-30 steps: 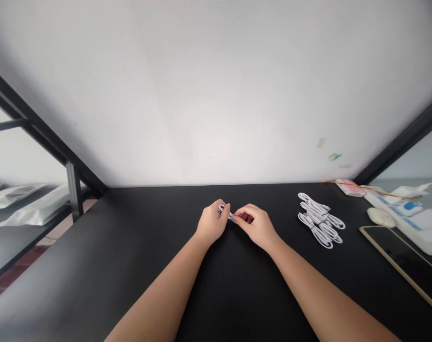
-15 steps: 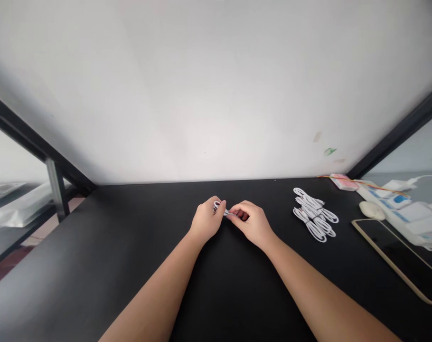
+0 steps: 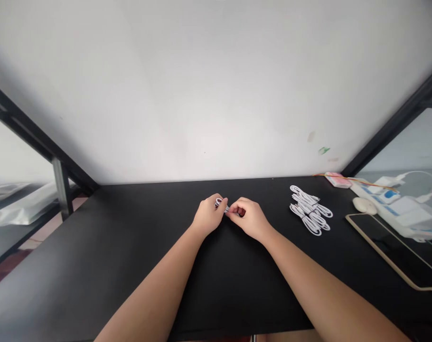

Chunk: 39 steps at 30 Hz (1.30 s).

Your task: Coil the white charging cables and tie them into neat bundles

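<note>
At the far left I saw clear plastic bags (image 3: 22,209) lying on a lower surface beyond the black metal frame post (image 3: 62,187). The matte black tabletop (image 3: 105,256) ran across the whole view under the plain white wall (image 3: 216,85).

Near the middle, my left forearm reached forward and slightly inward, the left hand (image 3: 208,217) curled with its knuckles up and its fingertips pinched on a small coiled white cable (image 3: 221,204). My right forearm came in from the lower right at a matching angle, and the right hand (image 3: 248,216) was also curled, its fingertips pinching the other end of that same coil. The two hands met almost fingertip to fingertip, held just above the tabletop at its centre, near the wall.

To the right lay a loose heap of bundled white cables (image 3: 309,209), well apart from my hands. Further right were a flat pink packet (image 3: 338,180), a white oval computer mouse (image 3: 364,205), a gold-edged dark tablet (image 3: 394,249) and a white and blue power strip (image 3: 397,204).

Compared with half a second before, my hands stayed in the same grip on the coil with the right fingers shifted slightly closer to the left, and the view had swung a little, so the heap sat slightly higher and further left.
</note>
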Each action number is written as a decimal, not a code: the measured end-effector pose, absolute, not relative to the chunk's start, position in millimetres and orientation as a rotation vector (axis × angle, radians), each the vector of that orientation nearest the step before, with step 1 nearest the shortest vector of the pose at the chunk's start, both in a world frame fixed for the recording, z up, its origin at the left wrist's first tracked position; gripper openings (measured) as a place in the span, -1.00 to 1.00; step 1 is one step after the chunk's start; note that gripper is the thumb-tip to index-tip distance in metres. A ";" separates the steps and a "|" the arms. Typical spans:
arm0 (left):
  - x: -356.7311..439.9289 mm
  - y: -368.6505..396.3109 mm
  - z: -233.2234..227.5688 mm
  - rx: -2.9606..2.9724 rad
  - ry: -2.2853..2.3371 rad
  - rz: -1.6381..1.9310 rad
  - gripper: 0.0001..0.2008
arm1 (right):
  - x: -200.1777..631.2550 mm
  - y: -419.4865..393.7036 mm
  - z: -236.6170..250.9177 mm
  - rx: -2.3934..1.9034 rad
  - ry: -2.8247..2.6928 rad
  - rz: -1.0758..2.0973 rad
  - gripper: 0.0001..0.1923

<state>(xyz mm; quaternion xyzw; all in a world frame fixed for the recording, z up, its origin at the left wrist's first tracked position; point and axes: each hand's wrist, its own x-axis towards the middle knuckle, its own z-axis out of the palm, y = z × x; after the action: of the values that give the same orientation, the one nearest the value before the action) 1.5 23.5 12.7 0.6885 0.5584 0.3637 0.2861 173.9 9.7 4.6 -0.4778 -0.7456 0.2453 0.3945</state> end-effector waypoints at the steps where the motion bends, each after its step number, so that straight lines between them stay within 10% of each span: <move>1: 1.8 23.8 12.8 1.840 1.499 0.970 -0.70 | 173.7 9.0 6.2 -1.215 -1.913 0.599 -0.92; 15: -15.0 45.8 3.7 1.269 1.519 1.237 -0.69 | 177.0 6.1 20.4 -1.167 -2.164 0.165 -0.83; 39: -6.2 31.5 14.0 1.262 1.107 1.097 -0.54 | 189.0 13.2 19.2 -1.234 -1.820 0.690 -0.70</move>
<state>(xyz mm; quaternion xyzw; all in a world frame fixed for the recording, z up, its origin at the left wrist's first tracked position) -6.2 31.5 14.0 0.5305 0.4655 0.4609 0.5380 189.0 13.2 19.2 -0.4893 -0.7215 0.2736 0.4065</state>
